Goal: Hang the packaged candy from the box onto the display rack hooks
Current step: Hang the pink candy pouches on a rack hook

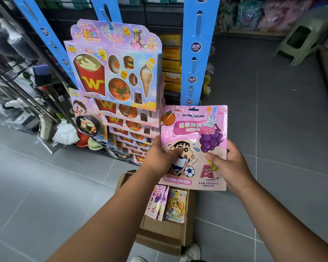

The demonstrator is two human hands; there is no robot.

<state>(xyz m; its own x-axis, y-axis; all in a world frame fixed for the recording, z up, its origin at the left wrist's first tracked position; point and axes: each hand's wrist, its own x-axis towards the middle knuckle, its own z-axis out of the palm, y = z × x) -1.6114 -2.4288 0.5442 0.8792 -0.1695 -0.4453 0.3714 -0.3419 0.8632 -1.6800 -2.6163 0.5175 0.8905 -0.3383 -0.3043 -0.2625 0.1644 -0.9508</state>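
Outstretched left hand [159,157] and right hand [233,167] pinch the candy pouch [194,140] upright above the box [165,237].

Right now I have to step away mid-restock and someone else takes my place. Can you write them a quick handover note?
Left hand and right hand both grip one pink candy pouch by its lower sides.
It is not hung yet. The blue strip just above it looks bare.
More pouches stand in the cardboard box below.
Left to do: hang this one, then the rest.
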